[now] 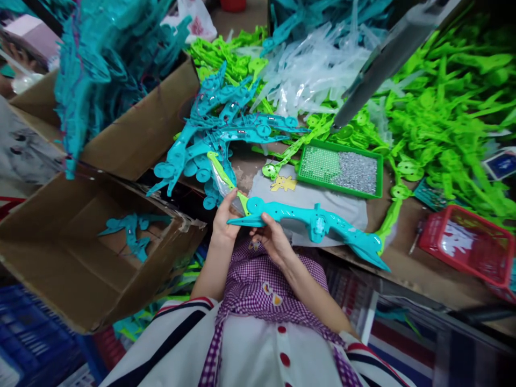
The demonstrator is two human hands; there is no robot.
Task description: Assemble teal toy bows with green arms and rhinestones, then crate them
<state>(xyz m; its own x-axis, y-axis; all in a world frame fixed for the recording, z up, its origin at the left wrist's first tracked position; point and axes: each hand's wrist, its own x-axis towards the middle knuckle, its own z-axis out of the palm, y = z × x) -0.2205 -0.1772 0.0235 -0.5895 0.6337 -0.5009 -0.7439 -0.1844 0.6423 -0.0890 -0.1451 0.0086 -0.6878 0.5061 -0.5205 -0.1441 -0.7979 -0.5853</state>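
Head view: you look down on a long blue piece (pixel 290 211), up in front of your checked apron (pixel 258 277), by the near edge of the table (pixel 409 228).
Left hand (pixel 226 221): closed around the left end of the piece, with your thumb up by a green arm (pixel 221 170).
Right hand (pixel 277 236): clamped on the same piece, just beside the other hand, thumb on top and fingers under. You can't tell from here if your two hands touch.
Far end: sticks out to the right with no hand on it. A second green arm (pixel 389 219) is by it. You can't tell if that end rests on anything.
Feel: it looks like hard plastic, so it is likely light, stiff and a bit slippery. The thin green parts may bend or snap if you squeeze hard.
Best grip: the thick middle, near the bump (pixel 318 224), looks strongest. Holding just one end may let the other end droop.
Green tray (pixel 338 188): full of tiny bits, behind the piece, by the grey cloth (pixel 349 208). A knock could spill them.
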